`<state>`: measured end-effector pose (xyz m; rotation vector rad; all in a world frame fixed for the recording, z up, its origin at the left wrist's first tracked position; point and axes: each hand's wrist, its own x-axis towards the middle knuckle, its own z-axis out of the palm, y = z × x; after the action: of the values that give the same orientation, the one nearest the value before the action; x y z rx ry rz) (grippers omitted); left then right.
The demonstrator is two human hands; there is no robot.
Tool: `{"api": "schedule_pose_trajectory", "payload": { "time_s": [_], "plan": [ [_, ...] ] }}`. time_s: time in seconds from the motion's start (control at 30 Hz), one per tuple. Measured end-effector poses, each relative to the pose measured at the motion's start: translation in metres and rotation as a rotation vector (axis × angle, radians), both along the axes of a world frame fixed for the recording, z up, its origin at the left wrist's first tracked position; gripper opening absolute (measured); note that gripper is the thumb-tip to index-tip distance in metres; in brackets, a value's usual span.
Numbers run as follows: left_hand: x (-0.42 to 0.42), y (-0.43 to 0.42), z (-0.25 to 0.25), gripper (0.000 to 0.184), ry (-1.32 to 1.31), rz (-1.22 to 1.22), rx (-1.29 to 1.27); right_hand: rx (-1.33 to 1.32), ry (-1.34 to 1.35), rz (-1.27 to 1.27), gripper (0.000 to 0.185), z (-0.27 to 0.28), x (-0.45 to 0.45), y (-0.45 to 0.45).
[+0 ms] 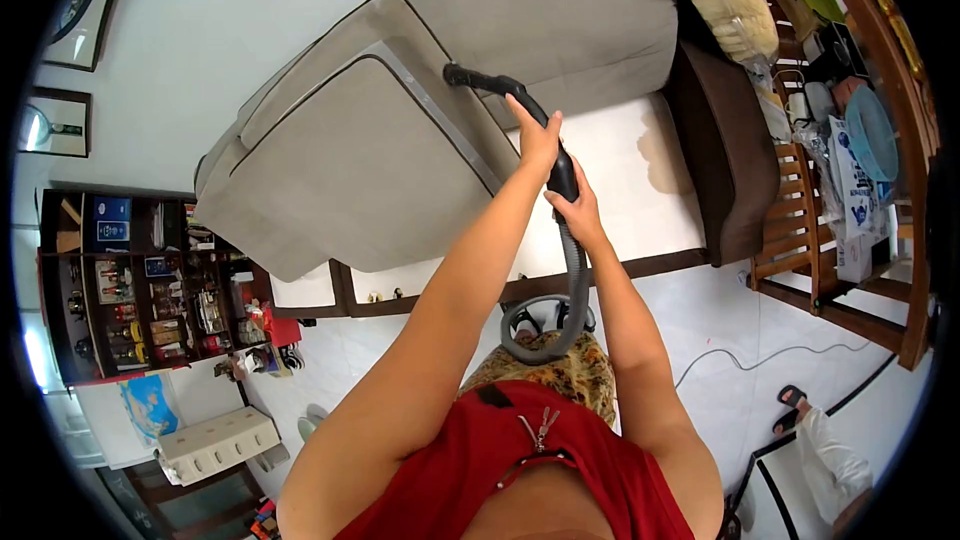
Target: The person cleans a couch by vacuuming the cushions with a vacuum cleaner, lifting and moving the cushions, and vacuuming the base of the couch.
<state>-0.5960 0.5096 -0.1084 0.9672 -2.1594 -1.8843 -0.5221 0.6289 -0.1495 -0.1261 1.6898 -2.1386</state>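
A black vacuum handle (532, 103) with a small nozzle reaches up and to the left, its tip against the grey sofa cushions. My left hand (537, 140) is wrapped round the handle's upper part. Lower down, my right hand (582, 208) grips the same handle near where the grey ribbed hose (577, 285) begins. That hose loops down in front of my body. Under the nozzle, a large grey cushion (340, 165) leans beside a grey back cushion (560, 15). The white sofa base (610, 180) shows below, with a brownish stain at its right.
A dark brown sofa armrest (725, 150) stands at the right, beside a wooden rack (800, 230) of bags and a blue basin (872, 132). Dark shelves (140, 285) stand at the left. A cable (745, 365) crosses the floor; another person (835, 455) is at the lower right.
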Motion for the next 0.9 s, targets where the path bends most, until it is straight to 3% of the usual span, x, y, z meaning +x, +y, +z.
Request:
{"api": "schedule_pose_trajectory", "payload": {
  "time_s": [0.1,0.23,0.3,0.37,0.43,0.57,0.6,0.67,0.73,0.83,0.9],
  "plan": [
    [0.012,0.012,-0.013,0.104,-0.033,0.008,0.068,0.058,-0.041,0.03,0.083,0.0,0.011,0.02],
    [0.014,0.01,-0.005,0.107,-0.019,0.025,0.121,0.113,0.167,-0.01,0.081,0.003,0.006,0.026],
    [-0.002,-0.002,-0.008,0.106,0.244,0.047,-0.482,-0.01,0.072,0.02,0.08,0.038,-0.007,0.017],
    [-0.006,-0.015,0.061,0.103,0.198,-0.061,-0.275,-0.043,0.144,0.0,0.079,0.044,-0.032,-0.012],
    [-0.017,-0.03,0.084,0.099,0.164,-0.092,-0.332,-0.059,0.213,-0.036,0.079,0.05,-0.054,-0.04],
    [-0.024,-0.052,0.053,0.097,0.184,-0.171,-0.299,-0.042,0.153,-0.011,0.08,0.049,-0.067,-0.056],
    [-0.016,-0.04,0.057,0.097,0.032,-0.179,-0.297,-0.067,0.191,-0.04,0.08,0.034,-0.062,-0.053],
    [-0.006,-0.027,0.021,0.098,0.064,-0.204,-0.292,-0.076,0.221,-0.081,0.08,0.002,-0.049,-0.041],
    [0.01,-0.019,-0.02,0.1,-0.006,-0.196,-0.168,0.144,0.032,-0.01,0.082,-0.009,-0.028,-0.016],
    [0.041,-0.008,-0.102,0.1,-0.044,-0.183,-0.21,0.317,0.219,0.023,0.085,-0.054,0.002,0.016],
    [0.053,0.009,-0.084,0.1,-0.09,-0.191,-0.098,0.304,0.157,-0.026,0.085,-0.048,0.015,0.023]
  ]
}}
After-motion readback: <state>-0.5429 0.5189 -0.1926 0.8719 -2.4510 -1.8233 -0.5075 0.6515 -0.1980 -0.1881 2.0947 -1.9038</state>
